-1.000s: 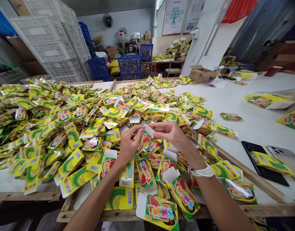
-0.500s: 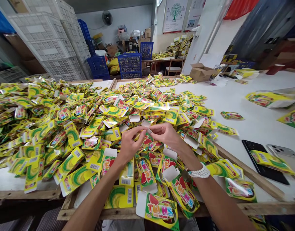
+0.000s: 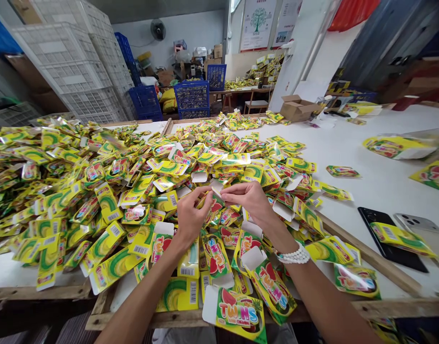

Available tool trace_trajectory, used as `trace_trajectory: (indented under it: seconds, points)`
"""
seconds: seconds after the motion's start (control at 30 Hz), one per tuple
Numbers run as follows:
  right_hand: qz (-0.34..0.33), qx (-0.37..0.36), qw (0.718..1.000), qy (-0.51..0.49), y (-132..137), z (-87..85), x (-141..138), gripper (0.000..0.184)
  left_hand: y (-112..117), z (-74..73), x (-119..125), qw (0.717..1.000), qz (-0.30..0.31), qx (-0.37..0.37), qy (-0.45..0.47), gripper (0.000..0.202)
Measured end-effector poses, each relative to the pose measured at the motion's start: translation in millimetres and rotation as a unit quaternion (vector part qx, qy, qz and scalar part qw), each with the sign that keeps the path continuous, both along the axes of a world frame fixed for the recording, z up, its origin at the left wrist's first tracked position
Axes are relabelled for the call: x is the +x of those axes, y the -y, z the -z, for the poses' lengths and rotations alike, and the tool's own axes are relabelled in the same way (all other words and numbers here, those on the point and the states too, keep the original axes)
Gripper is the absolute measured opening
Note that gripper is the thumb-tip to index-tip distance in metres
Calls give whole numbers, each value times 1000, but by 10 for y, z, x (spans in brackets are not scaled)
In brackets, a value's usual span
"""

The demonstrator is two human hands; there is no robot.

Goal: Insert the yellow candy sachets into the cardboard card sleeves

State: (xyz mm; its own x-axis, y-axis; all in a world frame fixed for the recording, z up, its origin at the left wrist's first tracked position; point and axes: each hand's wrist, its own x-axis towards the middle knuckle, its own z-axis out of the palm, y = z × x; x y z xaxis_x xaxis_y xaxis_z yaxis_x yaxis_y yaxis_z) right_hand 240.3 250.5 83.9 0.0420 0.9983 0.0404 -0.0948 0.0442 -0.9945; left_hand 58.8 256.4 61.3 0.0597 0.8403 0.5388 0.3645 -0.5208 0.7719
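Note:
Between my hands is a small yellow and green Twins candy box (image 3: 215, 206), its white end flap (image 3: 216, 187) raised. My left hand (image 3: 191, 212) grips the box at its left edge, index finger and thumb bent round it. From the other side, my right hand (image 3: 254, 204) pinches with thumb and index finger at the flap's right edge; the fingertips partly hide the contact. Below the hands lie more boxes with white flaps sticking out, among them a Twins box (image 3: 237, 313) at the table's front edge and a tilted one (image 3: 269, 286) beside it.
A large heap of flat yellow boxes (image 3: 61, 191) covers the left and middle of the white table (image 3: 334, 143). On the right are a wooden strip (image 3: 377, 258), a black phone (image 3: 388, 243), a grey phone (image 3: 420, 222) and an open carton (image 3: 298, 108). White crates (image 3: 69, 62) stand behind.
My right fingers have moved slightly apart from my left fingertips, showing more of the white flap. The view has shifted a little; the heap lies as before.

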Motion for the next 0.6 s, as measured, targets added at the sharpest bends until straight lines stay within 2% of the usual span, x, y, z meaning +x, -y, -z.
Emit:
trace_trajectory:
  seconds: [0.17, 0.4, 0.6]
  points:
    - [35, 6, 999, 21, -9, 69, -52, 33, 38, -4, 33, 999, -29, 10, -16, 19]
    - [56, 55, 992, 99, -7, 141, -103, 23, 29, 46, 37, 997, -53, 37, -47, 17]
    - [34, 79, 988, 131, 13, 109, -84, 19, 29, 48, 27, 995, -53, 62, -64, 18]
